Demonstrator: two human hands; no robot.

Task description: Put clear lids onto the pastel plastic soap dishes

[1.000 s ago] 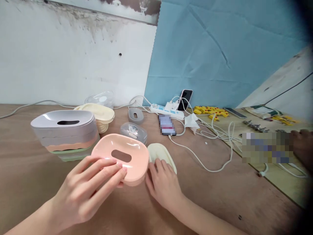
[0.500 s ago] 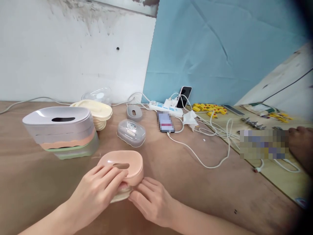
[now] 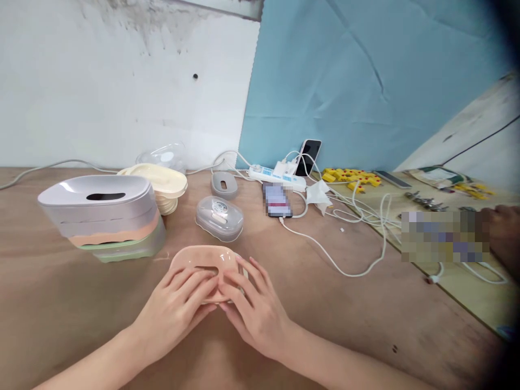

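Observation:
A peach plastic soap dish [image 3: 203,254] with a slot in its top sits low in front of me on the table. My left hand [image 3: 181,298] grips its left and near side, fingers over the top and thumb at the near edge. My right hand [image 3: 255,303] holds the right side, fingertips on the top and thumb below the front rim. A thin pale edge shows at its right end; the part beneath is mostly hidden. Just beyond stands a grey soap box [image 3: 219,219] with a clear lid, and behind it a small grey slotted piece [image 3: 224,185].
At left are stacked lilac, peach and green slotted shells [image 3: 97,211], with cream trays [image 3: 158,181] and clear lids [image 3: 164,156] behind. A phone [image 3: 277,200], power strip [image 3: 276,177] and white cables lie to the right. A co-worker's hand [image 3: 504,230] is at far right.
The peach dish has come down over the pale part that showed beneath it. My right hand has moved from its lower right side up onto the top.

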